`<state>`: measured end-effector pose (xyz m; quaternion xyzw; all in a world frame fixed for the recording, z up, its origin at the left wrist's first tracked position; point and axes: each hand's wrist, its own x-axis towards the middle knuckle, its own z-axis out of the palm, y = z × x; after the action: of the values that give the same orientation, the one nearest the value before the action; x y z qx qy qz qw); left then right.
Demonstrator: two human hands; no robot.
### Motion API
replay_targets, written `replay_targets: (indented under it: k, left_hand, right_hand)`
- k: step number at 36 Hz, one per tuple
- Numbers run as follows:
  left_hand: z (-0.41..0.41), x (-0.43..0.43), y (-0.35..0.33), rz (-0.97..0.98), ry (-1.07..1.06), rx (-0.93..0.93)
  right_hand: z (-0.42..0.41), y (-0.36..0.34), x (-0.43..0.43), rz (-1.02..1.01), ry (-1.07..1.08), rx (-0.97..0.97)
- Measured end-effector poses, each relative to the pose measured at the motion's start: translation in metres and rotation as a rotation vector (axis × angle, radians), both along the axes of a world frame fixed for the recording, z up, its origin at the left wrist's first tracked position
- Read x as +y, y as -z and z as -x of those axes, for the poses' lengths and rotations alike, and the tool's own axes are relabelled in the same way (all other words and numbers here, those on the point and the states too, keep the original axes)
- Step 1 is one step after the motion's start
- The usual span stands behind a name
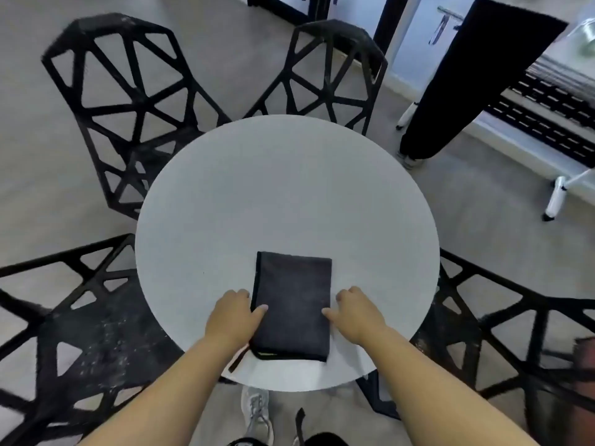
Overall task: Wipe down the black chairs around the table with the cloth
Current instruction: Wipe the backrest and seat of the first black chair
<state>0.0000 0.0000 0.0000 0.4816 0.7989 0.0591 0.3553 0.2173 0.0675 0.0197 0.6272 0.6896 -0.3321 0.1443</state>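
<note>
Squarely between the left grip and right grip, a folded black fabric cloth lay on the round white surface. Both had curled fingers and clamped its side edges, thumbs on top.

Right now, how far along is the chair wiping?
Done: nothing visible; the near-left chair shows pale specks on its seat. In hand: the folded cloth lies on the table, with the left hand thumb on it and the right hand at its edge; a firm grip can't be confirmed. Left: that chair, the far-left chair, the far chair and the near-right chair.
</note>
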Motion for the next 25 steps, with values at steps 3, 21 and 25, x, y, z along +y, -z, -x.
replay_targets:
  k: [3,21,25]
  left_hand:
    - [-0.005,0.012,0.003,0.009,-0.065,-0.023]
    - [-0.027,0.011,-0.011,-0.012,-0.535,-0.358]
    - [-0.025,-0.003,-0.024,-0.110,-0.677,-0.506]
  right_hand:
    - [0.007,0.008,0.003,0.015,0.074,0.011]
    - [0.000,0.010,0.027,0.233,0.347,0.457]
    - [-0.008,-0.001,0.033,0.285,0.334,0.602]
